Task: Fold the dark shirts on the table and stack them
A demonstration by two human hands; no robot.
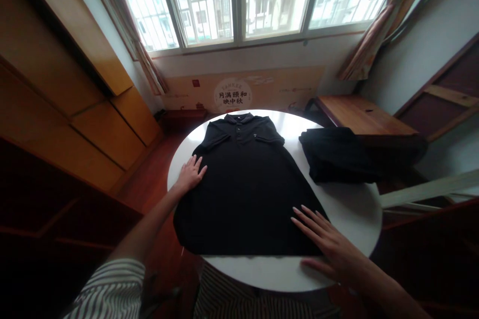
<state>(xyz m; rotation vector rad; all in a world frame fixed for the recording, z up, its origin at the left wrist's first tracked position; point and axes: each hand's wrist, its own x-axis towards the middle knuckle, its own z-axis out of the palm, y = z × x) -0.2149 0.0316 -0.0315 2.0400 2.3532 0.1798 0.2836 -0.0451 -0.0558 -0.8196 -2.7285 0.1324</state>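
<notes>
A black short-sleeved polo shirt lies spread flat, front up, with its collar toward the window and its hem near me. Its lower left part hangs over the table's edge. My left hand rests on the shirt's left side below the sleeve, fingers spread. Over the lower right corner is my right hand, fingers stretched out and the thumb apart near the hem; whether it presses the cloth I cannot tell. Neither hand grips anything. Beneath the shirt is a round white table.
A folded stack of black cloth sits at the table's right. Behind it stands a low wooden table. Wooden cabinets line the left wall, and a barred window with curtains is ahead. A pale rail runs at the right.
</notes>
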